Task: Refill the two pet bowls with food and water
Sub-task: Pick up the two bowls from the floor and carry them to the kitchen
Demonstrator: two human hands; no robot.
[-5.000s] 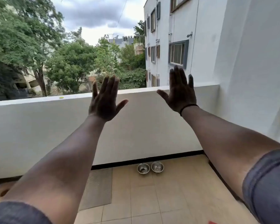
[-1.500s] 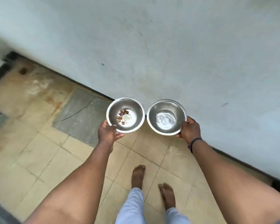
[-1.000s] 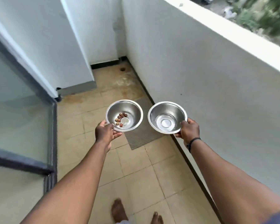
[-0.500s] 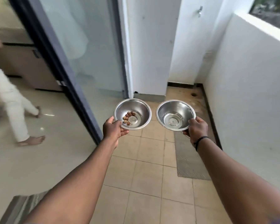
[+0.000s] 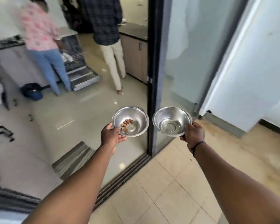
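Note:
I carry two steel pet bowls in front of me at waist height. My left hand (image 5: pixel 112 136) grips the near rim of the food bowl (image 5: pixel 136 115), which holds several brown kibble pieces (image 5: pixel 126 124). My right hand (image 5: pixel 194 133) grips the near right rim of the water bowl (image 5: pixel 170 113), which has a thin layer of water at its bottom. Both bowls are level and side by side, a small gap apart.
A black sliding-door frame (image 5: pixel 153 75) stands straight ahead between the bowls, with its floor track (image 5: pixel 126 173) below. Left of it the doorway opens to a kitchen where two people (image 5: pixel 44 46) (image 5: pixel 108 38) stand by an open dishwasher (image 5: pixel 78 68). A striped mat (image 5: pixel 73 159) lies inside.
I have turned left from the balcony toward the open doorway, still carrying both bowls. The kitchen and two people have come into view.

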